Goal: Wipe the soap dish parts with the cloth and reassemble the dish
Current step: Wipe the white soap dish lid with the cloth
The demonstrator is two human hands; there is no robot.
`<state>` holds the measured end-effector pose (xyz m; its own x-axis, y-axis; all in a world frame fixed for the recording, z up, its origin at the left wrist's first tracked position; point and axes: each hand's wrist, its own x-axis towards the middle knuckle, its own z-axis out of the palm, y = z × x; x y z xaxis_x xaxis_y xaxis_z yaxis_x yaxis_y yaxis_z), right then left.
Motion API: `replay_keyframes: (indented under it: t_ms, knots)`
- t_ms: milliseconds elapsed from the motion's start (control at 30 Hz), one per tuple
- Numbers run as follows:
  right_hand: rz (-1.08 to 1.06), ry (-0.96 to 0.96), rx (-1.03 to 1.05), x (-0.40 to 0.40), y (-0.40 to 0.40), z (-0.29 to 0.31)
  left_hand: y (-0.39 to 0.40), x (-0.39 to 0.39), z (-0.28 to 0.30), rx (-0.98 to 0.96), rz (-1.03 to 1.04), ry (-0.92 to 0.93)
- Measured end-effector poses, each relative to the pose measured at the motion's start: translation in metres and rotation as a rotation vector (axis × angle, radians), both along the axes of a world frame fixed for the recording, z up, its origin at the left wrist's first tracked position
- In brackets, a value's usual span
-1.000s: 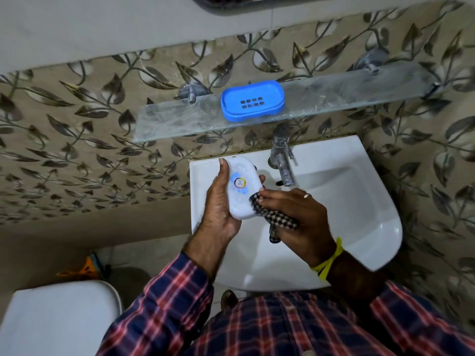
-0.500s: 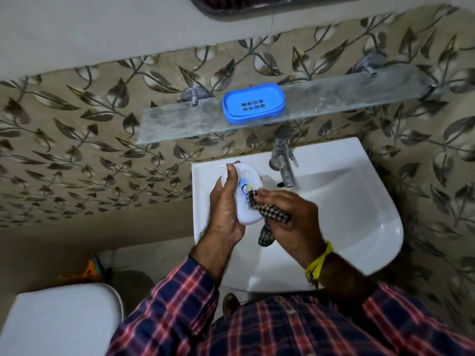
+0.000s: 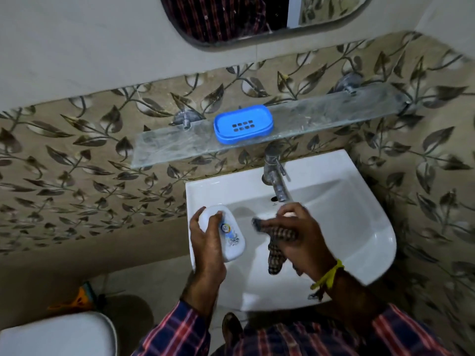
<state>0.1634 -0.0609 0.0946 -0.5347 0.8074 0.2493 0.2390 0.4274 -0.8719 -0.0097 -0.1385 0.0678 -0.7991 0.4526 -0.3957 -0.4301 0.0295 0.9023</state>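
My left hand [image 3: 207, 242] grips a white soap dish part [image 3: 229, 235] with a round coloured sticker, low over the left rim of the white sink [image 3: 359, 227]. My right hand [image 3: 300, 235] holds a dark checked cloth [image 3: 276, 242], which hangs down over the basin, a hand's width to the right of the white part and not touching it. A blue soap dish part [image 3: 243, 127] with several drain slots lies on the glass shelf [image 3: 180, 145] above the sink.
A metal tap [image 3: 276, 176] juts over the basin just behind my right hand. A mirror [image 3: 244, 16] hangs above. A white toilet lid [image 3: 56, 335] sits at the lower left, with an orange item [image 3: 77, 299] on the floor beside it.
The cloth has come off the white part as my right hand moved right. My left hand lowered the white part towards the sink's left rim. The view tilted up.
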Motion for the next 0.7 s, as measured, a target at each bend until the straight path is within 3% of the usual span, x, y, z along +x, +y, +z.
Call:
replay_keyframes:
  t_ms: [100,200,367,500,600,700]
  knots:
    - [-0.252,0.046,-0.205,0.004,0.005,0.0,-0.006,0.0,-0.004,-0.075,0.016,0.203]
    - [-0.368,0.018,-0.289,0.004,0.005,0.005,-0.011,0.0,-0.004,-0.081,0.015,0.296]
    - [-0.379,-0.194,-0.018,-0.01,-0.004,0.013,-0.028,-0.006,-0.001,-0.122,-0.125,0.585]
    - [-0.349,-0.381,-0.021,-0.025,-0.003,0.023,-0.032,-0.013,0.003,-0.201,-0.188,0.744]
    - [-0.311,-0.563,0.014,-0.039,0.002,0.021,-0.036,-0.02,-0.001,-0.213,-0.182,0.753]
    - [-0.241,-0.556,-0.041,-0.057,0.01,0.015,-0.041,-0.03,-0.006,-0.15,-0.09,0.593]
